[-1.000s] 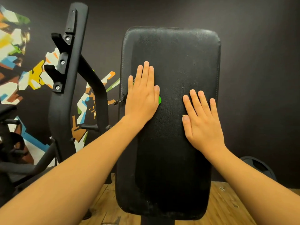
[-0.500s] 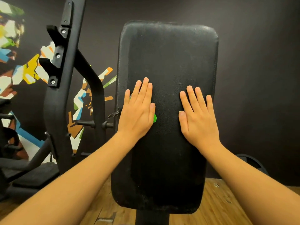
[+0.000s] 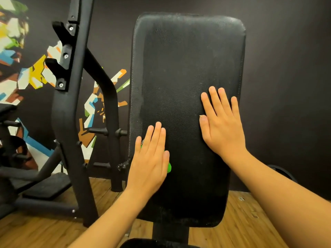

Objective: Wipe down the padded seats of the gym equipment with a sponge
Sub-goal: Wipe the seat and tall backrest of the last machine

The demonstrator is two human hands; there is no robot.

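While the left hand [image 3: 150,158] lies flat, fingers straight and together, low on the left side of the black pad [image 3: 179,65], it hides nearly all of the green sponge [image 3: 168,167], which peeks out only beside the thumb and by the little finger. At center right the right hand [image 3: 223,126] presses the pad, fingers straight and slightly spread. A dark round shape [image 3: 284,173] behind the right forearm is too hidden to identify.

Black rack [image 3: 71,113] stands before a colourful mural [image 3: 12,38], on wooden floor [image 3: 250,226].
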